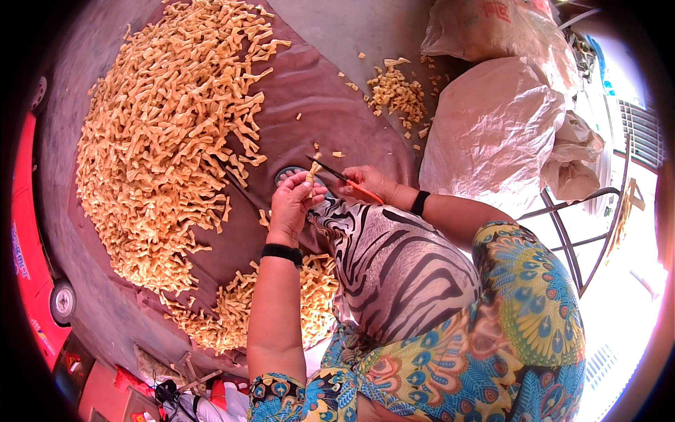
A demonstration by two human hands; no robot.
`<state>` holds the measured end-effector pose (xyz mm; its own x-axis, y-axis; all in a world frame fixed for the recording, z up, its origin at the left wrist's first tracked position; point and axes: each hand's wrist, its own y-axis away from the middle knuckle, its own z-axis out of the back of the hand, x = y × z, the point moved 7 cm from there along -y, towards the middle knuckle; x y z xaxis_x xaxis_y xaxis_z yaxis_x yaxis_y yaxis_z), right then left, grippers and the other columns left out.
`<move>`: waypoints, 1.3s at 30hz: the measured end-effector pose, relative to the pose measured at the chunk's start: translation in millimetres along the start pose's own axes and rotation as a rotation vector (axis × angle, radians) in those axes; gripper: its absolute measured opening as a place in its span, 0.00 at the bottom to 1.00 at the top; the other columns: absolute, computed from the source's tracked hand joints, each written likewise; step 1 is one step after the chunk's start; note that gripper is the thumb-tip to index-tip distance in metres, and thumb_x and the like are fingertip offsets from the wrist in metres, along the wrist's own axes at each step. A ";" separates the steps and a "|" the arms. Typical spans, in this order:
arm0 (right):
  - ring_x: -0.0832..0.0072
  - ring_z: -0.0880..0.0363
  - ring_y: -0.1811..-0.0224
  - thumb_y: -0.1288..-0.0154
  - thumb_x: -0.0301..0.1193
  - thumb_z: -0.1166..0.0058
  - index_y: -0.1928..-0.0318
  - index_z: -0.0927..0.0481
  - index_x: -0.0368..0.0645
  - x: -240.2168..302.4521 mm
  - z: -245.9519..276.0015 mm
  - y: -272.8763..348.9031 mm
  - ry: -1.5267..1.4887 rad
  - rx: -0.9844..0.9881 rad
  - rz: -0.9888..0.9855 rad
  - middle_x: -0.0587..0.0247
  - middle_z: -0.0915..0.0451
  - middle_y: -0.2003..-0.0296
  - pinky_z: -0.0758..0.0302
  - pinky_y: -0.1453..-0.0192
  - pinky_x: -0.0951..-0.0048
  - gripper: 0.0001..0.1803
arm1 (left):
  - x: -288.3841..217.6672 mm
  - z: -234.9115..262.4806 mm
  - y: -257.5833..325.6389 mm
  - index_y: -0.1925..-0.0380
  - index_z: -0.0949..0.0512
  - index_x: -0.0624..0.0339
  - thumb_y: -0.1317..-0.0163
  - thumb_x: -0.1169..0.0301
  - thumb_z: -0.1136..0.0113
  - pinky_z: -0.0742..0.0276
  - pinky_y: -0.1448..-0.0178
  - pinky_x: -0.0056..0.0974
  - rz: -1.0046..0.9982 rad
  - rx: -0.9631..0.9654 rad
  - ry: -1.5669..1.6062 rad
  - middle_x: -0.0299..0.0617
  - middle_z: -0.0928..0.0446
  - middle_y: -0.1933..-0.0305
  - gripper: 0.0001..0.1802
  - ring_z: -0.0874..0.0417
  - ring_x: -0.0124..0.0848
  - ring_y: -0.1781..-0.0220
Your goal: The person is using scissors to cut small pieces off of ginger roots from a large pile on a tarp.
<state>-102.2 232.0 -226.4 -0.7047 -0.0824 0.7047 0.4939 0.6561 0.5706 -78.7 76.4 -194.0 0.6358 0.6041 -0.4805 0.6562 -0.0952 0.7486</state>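
Note:
My left hand (290, 204), black band at its wrist, pinches one pale yellow knotted strip (313, 170) upright between thumb and fingers. Closed around a slim tool (364, 191) is my right hand (374, 181); the tool has an orange handle and a dark, narrow tip. That tip crosses the strip near its upper part; I cannot tell whether it is scissors or a knife. Left of my hands lies a big heap of similar yellow strips (169, 141) on a brown-red cloth (316, 91). A smaller pile of strips (232, 309) lies beside my left forearm.
Short yellow bits (397, 91) are scattered beyond the cloth's far right edge. Large pale sacks (492, 126) stand at the right, near a dark metal frame (562, 243). Zebra-striped fabric (401, 267) covers my lap. A red vehicle (31, 260) stands at the far left.

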 end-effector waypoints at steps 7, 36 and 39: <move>0.86 0.33 0.79 0.44 0.31 0.41 0.68 0.24 0.43 -32.6 32.2 -26.1 0.236 -0.106 -0.136 0.74 0.29 0.80 0.36 0.76 0.82 0.07 | 15.3 73.6 13.9 0.60 0.28 0.65 0.41 0.76 0.49 0.22 0.72 0.29 0.136 -0.218 -0.313 0.42 0.24 0.72 0.09 0.19 0.31 0.74; 0.85 0.29 0.67 0.45 0.28 0.41 0.60 0.26 0.41 20.7 -10.6 -30.1 0.104 0.071 -0.105 0.71 0.25 0.69 0.31 0.65 0.81 0.12 | -45.9 77.0 32.8 0.72 0.26 0.62 0.48 0.82 0.41 0.30 0.54 0.25 -0.672 -0.295 -0.547 0.36 0.26 0.61 0.05 0.26 0.21 0.60; 0.85 0.29 0.65 0.43 0.30 0.43 0.56 0.27 0.40 16.8 -19.7 -21.8 0.005 0.162 -0.071 0.70 0.24 0.66 0.31 0.64 0.82 0.15 | -39.8 49.9 43.0 0.68 0.29 0.61 0.45 0.83 0.44 0.30 0.53 0.25 -0.601 -0.177 -0.233 0.35 0.27 0.60 0.07 0.27 0.20 0.60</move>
<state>-114.9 201.5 -218.7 -0.7322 -0.1364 0.6673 0.3543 0.7605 0.5441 -55.5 8.7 -165.5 0.2646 0.3226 -0.9088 0.8598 0.3479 0.3739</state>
